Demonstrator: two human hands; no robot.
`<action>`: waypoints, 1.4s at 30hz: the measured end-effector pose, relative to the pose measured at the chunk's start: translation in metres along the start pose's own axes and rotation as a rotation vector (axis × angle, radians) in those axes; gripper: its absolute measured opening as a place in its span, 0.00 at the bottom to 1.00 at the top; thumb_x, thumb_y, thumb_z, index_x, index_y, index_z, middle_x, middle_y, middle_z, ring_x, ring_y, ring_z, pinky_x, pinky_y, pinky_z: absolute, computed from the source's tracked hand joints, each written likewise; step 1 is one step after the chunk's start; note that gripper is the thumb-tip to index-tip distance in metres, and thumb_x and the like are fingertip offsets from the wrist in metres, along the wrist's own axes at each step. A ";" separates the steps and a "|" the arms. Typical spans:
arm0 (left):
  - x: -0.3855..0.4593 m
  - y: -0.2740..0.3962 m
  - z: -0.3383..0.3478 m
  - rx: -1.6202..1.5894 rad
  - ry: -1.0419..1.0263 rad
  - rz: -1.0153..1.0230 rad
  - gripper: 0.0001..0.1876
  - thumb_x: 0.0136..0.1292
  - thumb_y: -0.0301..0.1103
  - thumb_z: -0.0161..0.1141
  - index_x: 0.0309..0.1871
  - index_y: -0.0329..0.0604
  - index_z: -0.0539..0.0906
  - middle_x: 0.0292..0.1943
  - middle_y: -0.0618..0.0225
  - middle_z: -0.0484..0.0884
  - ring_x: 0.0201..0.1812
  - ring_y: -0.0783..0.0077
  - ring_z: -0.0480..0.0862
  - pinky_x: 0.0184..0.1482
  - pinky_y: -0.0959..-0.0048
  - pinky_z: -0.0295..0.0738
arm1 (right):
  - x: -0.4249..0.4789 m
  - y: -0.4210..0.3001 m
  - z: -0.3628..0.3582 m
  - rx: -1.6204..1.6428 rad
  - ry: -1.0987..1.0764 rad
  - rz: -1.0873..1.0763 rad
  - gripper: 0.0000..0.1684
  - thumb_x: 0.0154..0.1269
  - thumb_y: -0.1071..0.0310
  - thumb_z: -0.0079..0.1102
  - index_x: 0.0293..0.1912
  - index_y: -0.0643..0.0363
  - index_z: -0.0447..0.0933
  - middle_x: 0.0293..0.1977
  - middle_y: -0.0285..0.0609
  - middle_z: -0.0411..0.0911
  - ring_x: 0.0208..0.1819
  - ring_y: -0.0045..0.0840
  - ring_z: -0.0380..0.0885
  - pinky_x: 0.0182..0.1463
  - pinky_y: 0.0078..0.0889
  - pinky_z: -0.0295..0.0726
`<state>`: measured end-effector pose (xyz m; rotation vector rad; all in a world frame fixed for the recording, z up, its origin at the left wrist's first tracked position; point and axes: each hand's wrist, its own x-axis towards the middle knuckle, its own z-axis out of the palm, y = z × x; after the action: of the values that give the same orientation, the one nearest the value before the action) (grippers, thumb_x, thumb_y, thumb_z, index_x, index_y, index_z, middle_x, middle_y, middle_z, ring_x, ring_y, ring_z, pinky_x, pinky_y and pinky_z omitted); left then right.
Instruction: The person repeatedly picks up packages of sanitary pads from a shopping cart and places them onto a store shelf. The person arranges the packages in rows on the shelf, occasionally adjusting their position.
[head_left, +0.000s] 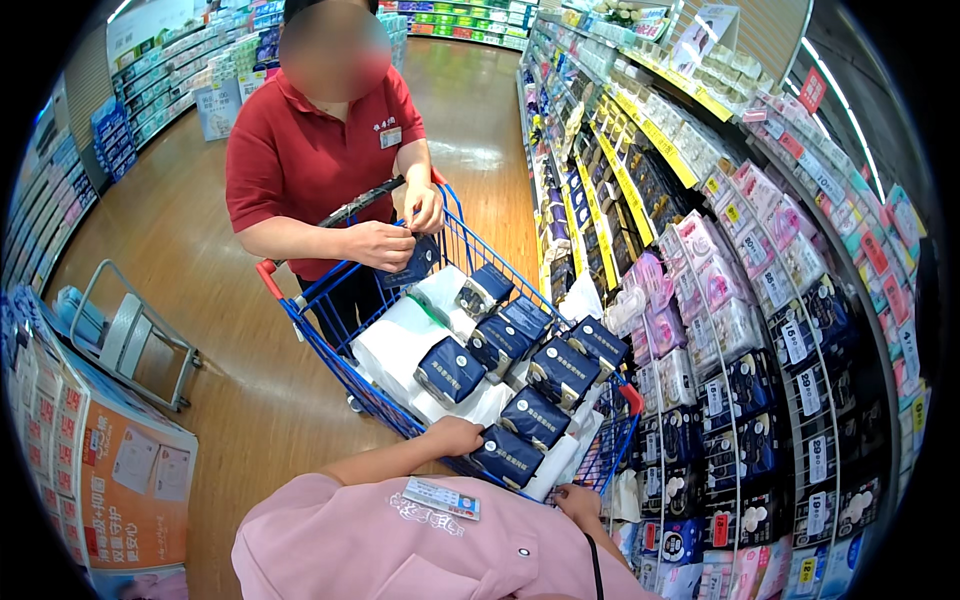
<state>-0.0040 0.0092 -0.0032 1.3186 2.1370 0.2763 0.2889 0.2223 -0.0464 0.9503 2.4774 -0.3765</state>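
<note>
My left hand (454, 436) is at the near side of a blue wire shopping cart (311, 337). Its fingertips touch the left end of a dark blue soft pack (508, 456); whether they grip it is hidden. By the cart's near right corner, my right hand (578, 500) has its fingers curled at the wire rim. Several similar packs, among them one pack (450, 369) at the left and another pack (564, 369) at the right, lie on white plastic wrapping (394, 345) in the cart.
Across the cart, a co-worker in a red shirt (300, 161) holds a dark blue pack (412, 262) in both hands. Stocked shelves (720, 300) with price tags run close along the right. At the left stand a folding platform trolley (135, 337) and an orange-sided display (135, 487).
</note>
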 end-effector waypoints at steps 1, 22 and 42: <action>0.001 -0.001 0.001 -0.002 0.004 0.004 0.21 0.64 0.44 0.45 0.50 0.43 0.83 0.41 0.50 0.86 0.43 0.48 0.86 0.48 0.52 0.78 | -0.001 -0.001 -0.002 0.008 -0.005 0.000 0.24 0.58 0.45 0.52 0.49 0.39 0.85 0.44 0.38 0.86 0.47 0.35 0.84 0.50 0.39 0.79; 0.004 -0.004 0.004 0.003 0.023 0.041 0.20 0.64 0.43 0.44 0.49 0.42 0.82 0.38 0.48 0.86 0.42 0.47 0.85 0.47 0.52 0.78 | 0.002 -0.001 -0.001 -0.023 -0.022 0.018 0.24 0.58 0.44 0.53 0.49 0.38 0.85 0.44 0.37 0.86 0.47 0.34 0.84 0.50 0.38 0.79; 0.002 -0.004 0.003 -0.051 0.037 0.047 0.20 0.63 0.42 0.46 0.47 0.41 0.83 0.40 0.49 0.86 0.43 0.46 0.85 0.48 0.52 0.78 | 0.006 0.002 0.005 -0.037 -0.004 0.003 0.23 0.57 0.45 0.54 0.49 0.38 0.85 0.41 0.35 0.86 0.44 0.34 0.84 0.48 0.38 0.80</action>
<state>-0.0057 0.0086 -0.0078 1.3452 2.1173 0.3747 0.2879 0.2252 -0.0537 0.9372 2.4708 -0.3299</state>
